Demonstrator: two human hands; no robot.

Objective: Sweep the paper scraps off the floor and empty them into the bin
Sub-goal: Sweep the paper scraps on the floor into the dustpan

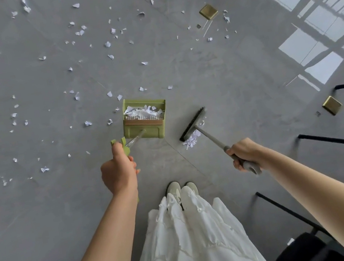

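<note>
My left hand [119, 172] grips the top of the long handle of a green dustpan [146, 131], which sits on the grey floor ahead of my feet with white paper scraps [140, 110] piled inside it. My right hand [243, 154] grips the grey handle of a broom [193, 124], whose dark brush head rests on the floor just right of the dustpan. A small heap of scraps [192, 140] lies under the brush. Several loose paper scraps [107, 44] are scattered over the floor to the left and farther ahead. No bin is in view.
Black chair legs [338, 142] and a dark seat [302, 250] stand at the right. Brass floor sockets [208, 11] dot the floor ahead and to the right. Window light reflects at the upper right. My white skirt and shoes [181, 189] are below.
</note>
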